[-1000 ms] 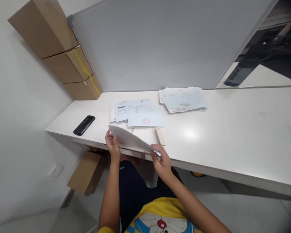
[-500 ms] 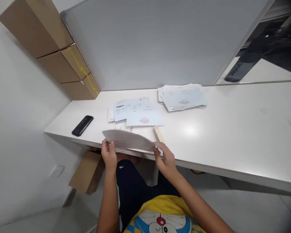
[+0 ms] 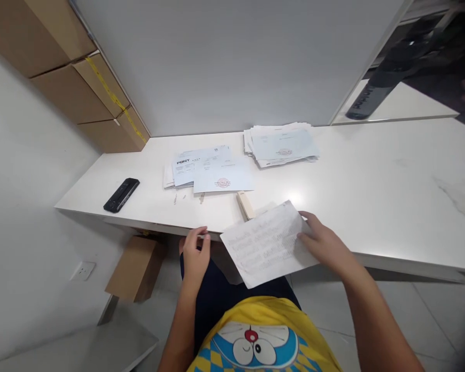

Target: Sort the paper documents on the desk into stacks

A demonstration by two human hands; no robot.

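In my right hand (image 3: 325,243) is a printed sheet of paper (image 3: 261,245), pinched at its right edge and tilted over the desk's front edge. Thumb and fingers of my left hand (image 3: 197,250) are loosely curled and apart, with nothing visible between them, near the desk edge. Just behind the sheet lies a beige stapler-like object (image 3: 245,205), partly covered by the paper. Farther back, several envelopes or papers (image 3: 223,175) overlap, the top one bearing a red round stamp. A thicker stack of papers (image 3: 285,144) sits to their right, against the grey panel.
A black phone (image 3: 121,195) lies on the left of the white desk (image 3: 372,196). Cardboard boxes (image 3: 108,132) are stacked in the left corner, one with yellow tape. Another carton (image 3: 134,268) is below the desk. A dark bottle (image 3: 366,98) shows beyond the panel.
My left hand has let go of the paper and moved away from it. My right hand has carried the sheet to the right, and its printed face now shows. The view has shifted slightly.
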